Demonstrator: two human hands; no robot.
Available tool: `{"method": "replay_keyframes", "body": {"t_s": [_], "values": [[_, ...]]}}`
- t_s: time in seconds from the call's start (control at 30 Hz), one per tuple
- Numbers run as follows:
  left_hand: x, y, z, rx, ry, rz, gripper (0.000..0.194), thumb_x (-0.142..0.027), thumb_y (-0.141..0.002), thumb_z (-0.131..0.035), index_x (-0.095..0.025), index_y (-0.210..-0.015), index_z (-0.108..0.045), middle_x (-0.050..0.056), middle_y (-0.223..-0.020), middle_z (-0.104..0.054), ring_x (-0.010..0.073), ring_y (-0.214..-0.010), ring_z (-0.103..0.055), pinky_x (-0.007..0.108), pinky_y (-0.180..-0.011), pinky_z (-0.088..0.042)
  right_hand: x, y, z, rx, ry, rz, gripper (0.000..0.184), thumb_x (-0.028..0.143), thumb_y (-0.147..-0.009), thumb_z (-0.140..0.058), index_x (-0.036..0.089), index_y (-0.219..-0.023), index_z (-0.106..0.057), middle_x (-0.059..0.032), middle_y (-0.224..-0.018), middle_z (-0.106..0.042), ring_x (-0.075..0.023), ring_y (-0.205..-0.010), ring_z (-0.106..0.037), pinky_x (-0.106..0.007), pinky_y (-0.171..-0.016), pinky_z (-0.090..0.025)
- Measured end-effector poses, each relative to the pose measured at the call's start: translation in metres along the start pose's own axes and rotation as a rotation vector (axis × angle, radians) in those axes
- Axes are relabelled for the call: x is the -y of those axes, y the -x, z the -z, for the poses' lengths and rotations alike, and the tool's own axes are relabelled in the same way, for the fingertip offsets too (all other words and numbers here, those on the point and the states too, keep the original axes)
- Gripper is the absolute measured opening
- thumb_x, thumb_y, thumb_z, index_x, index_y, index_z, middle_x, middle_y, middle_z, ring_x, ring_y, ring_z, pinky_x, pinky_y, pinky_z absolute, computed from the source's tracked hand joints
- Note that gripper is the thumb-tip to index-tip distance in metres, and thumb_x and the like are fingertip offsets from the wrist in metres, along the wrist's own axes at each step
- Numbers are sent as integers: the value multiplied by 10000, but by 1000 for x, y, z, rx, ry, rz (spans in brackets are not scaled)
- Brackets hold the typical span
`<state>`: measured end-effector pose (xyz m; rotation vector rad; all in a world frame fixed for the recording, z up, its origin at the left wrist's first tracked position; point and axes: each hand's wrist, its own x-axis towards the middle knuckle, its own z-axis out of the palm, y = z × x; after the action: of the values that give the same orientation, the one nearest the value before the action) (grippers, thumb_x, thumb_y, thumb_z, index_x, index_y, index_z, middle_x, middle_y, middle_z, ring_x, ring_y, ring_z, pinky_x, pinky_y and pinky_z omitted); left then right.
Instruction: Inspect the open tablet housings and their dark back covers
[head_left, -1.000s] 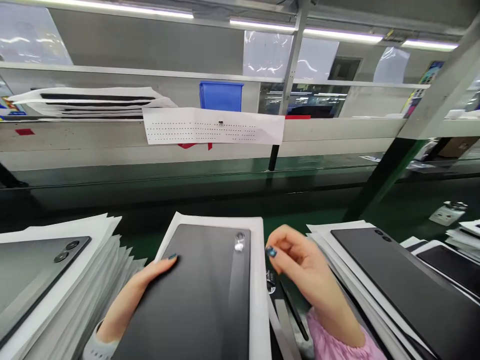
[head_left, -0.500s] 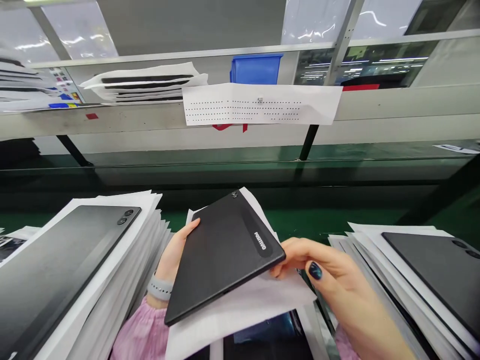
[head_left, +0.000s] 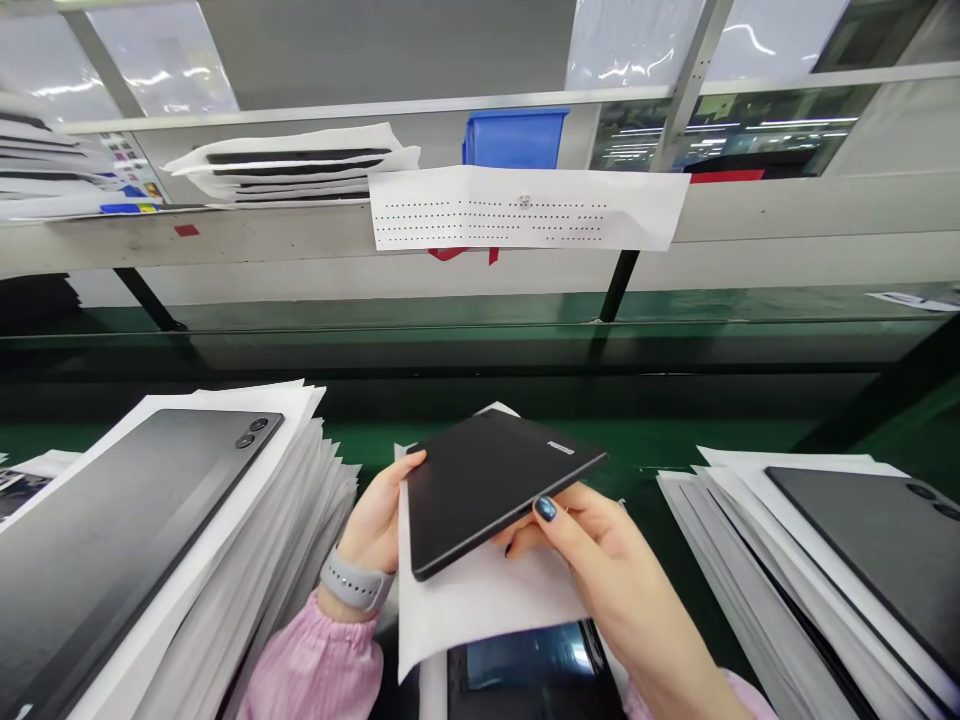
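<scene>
Between my hands is a black tablet back cover (head_left: 495,480), tilted, with a small light logo near its right end. My left hand (head_left: 381,510) grips its left edge, thumb on top and fingers hidden below. My right hand (head_left: 600,550) pinches the near right edge, thumb on the rim and fingers underneath. A white sheet (head_left: 480,610) hangs under the cover, apparently against my left fingers. Below it lies a dark glossy panel (head_left: 536,670), partly covered by the sheet.
Tall stacks of dark covers interleaved with white sheets stand at left (head_left: 142,500) and right (head_left: 862,540). A shelf (head_left: 285,235) across the back carries more sheeted stacks (head_left: 292,165), a blue bin (head_left: 515,138) and a hanging dotted paper (head_left: 525,215).
The cover has tipped flatter and moved slightly right. My right hand has shifted from its right corner to the near edge, thumb now on it.
</scene>
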<state>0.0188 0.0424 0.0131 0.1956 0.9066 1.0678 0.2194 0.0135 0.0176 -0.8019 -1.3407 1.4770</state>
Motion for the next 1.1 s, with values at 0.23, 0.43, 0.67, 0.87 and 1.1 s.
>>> {"method": "replay_keyframes", "body": {"t_s": [0.23,0.43,0.67,0.87,1.1], "values": [[40,-7,4,101,-26,-209,117,-147,-857,-687,-172,-767,-757,9,-798,-811,179,-738,-750,241,-744,-561,-1,-2,7,-119,-101,41,346,519,-862,-745,175,-865,-776,-84,-786,-763,-191,-709,-718,-231,-587,-575],[46,-12,12,100,-77,-262,68,-132,-827,-712,-161,-806,-770,12,-847,-818,194,-771,-747,282,-776,-568,3,-1,6,-147,-97,57,361,528,-845,-754,169,-809,-752,-92,-748,-754,-207,-678,-716,-261,-578,-585],[42,-14,8,133,-38,-155,123,-155,-867,-660,-130,-819,-769,40,-798,-809,213,-764,-751,293,-770,-557,3,-2,6,-160,-124,59,360,523,-848,-757,165,-811,-759,-91,-747,-767,-186,-664,-718,-232,-571,-582],[39,-12,-1,172,44,-22,294,-153,-944,-513,-114,-790,-761,45,-743,-797,160,-683,-725,250,-727,-552,2,-3,7,-176,-133,58,365,534,-829,-773,169,-810,-777,-91,-754,-773,-184,-665,-718,-220,-565,-584],[33,-13,-6,230,100,190,373,-249,-956,-428,-64,-905,-749,110,-671,-733,218,-579,-685,317,-616,-538,2,-5,8,-204,-162,49,337,507,-793,-810,170,-808,-798,-103,-784,-783,-180,-664,-710,-208,-554,-581]]}}
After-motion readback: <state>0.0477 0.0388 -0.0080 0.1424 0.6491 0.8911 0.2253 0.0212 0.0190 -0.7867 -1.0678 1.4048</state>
